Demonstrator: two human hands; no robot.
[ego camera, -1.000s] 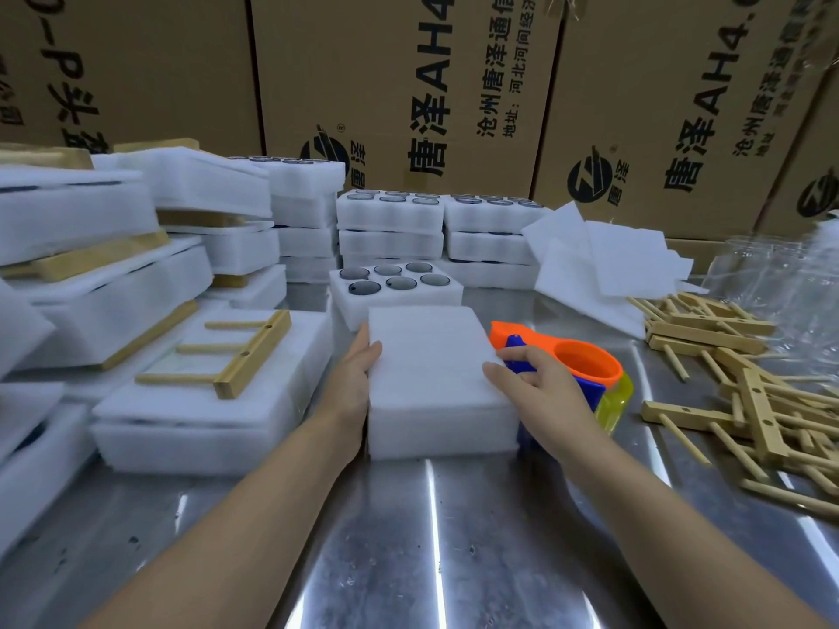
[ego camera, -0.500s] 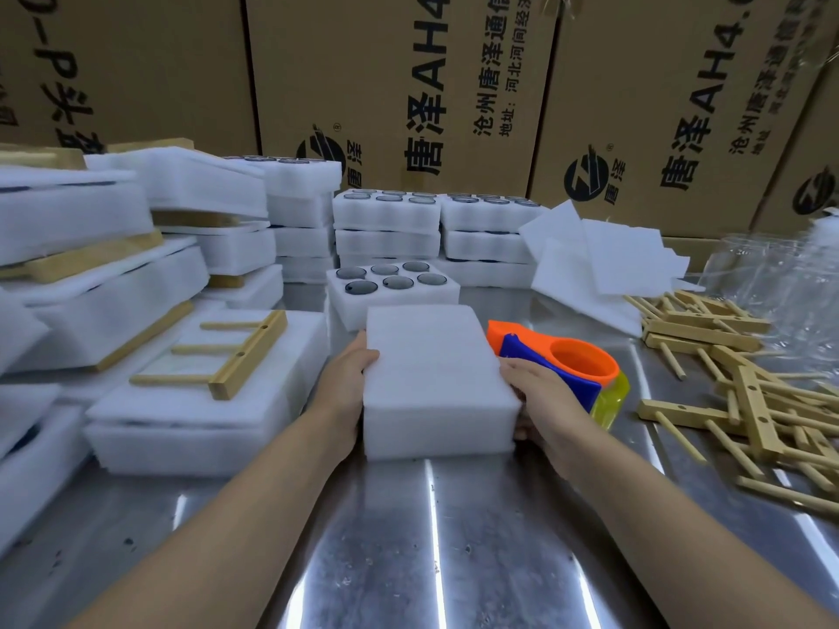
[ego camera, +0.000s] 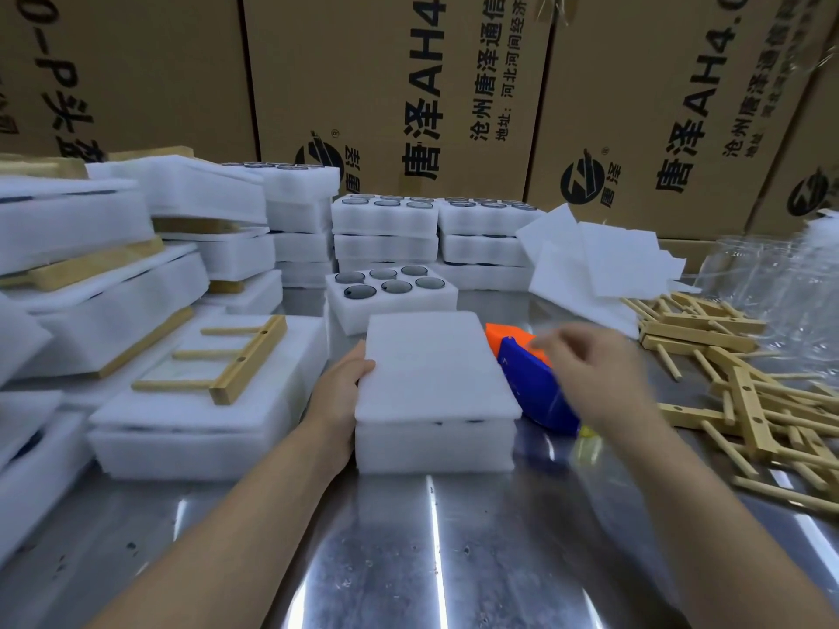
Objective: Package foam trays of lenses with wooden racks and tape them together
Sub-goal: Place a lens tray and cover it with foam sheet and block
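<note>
A white foam tray covered by a foam sheet [ego camera: 436, 370] lies in front of me on the steel table [ego camera: 408, 547]. My left hand [ego camera: 338, 392] holds its left edge, thumb on top. My right hand [ego camera: 599, 370] hovers, blurred, to the right of the tray over the orange and blue tape dispenser [ego camera: 531, 383], fingers loosely bent and holding nothing. An open foam tray with several dark lenses [ego camera: 390, 292] sits just behind. To the left, a wooden rack [ego camera: 227, 360] lies on a covered foam tray [ego camera: 204, 424].
Stacks of packed foam trays [ego camera: 91, 265] fill the left side, more lens trays [ego camera: 386, 229] stand at the back. Loose foam sheets [ego camera: 599, 261] and a heap of wooden racks [ego camera: 735, 383] lie to the right, with clear plastic bags [ego camera: 772, 283] behind. Cardboard boxes [ego camera: 408, 84] wall the rear.
My right hand has left the tray's right edge and risen to the right, above the tape dispenser. My left hand stays on the tray's left edge.
</note>
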